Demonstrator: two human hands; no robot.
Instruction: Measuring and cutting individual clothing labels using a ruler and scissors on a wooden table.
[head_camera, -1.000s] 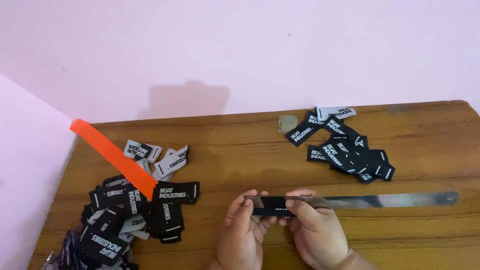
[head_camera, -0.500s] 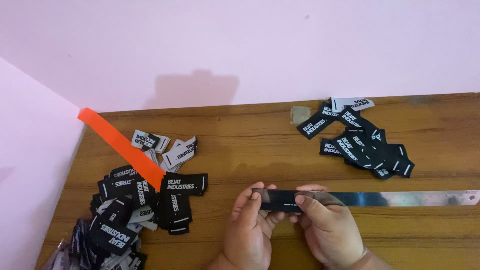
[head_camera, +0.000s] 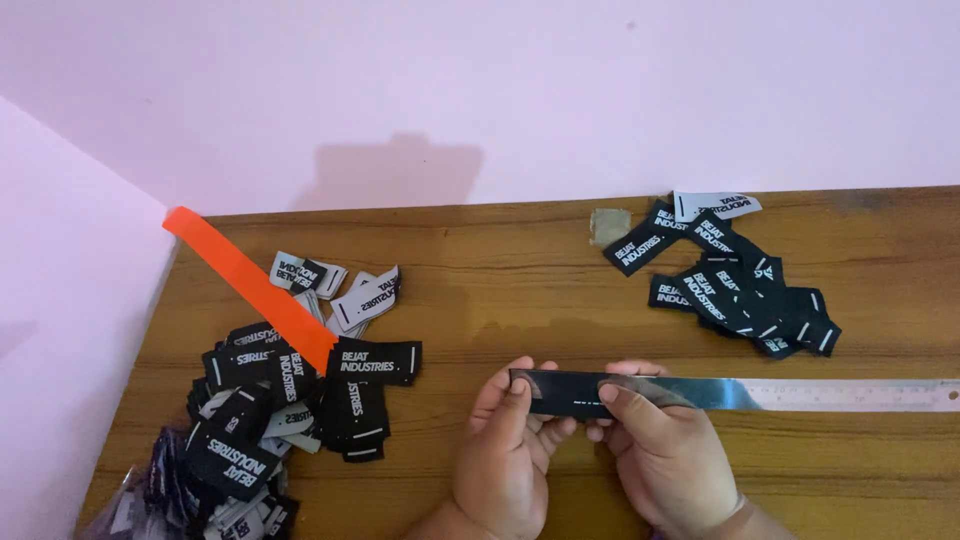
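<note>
My left hand (head_camera: 505, 455) and my right hand (head_camera: 665, 455) meet near the table's front edge, both pinching one black woven label (head_camera: 560, 392) held flat against the left end of a long steel ruler (head_camera: 830, 394). The ruler lies along the wooden table (head_camera: 520, 270) and reaches out to the right. My left thumb presses the label's left end; my right fingers cover its right end and the ruler beneath.
A large heap of black and white labels (head_camera: 280, 400) lies at the left, crossed by an orange strip (head_camera: 255, 285). A smaller pile of black labels (head_camera: 735, 280) sits at the back right, beside a small tan scrap (head_camera: 610, 225). A pink wall rises behind.
Both hands stay on the label and ruler with little change in grip. The view has shifted a little, so the table and piles sit slightly differently in the picture.
</note>
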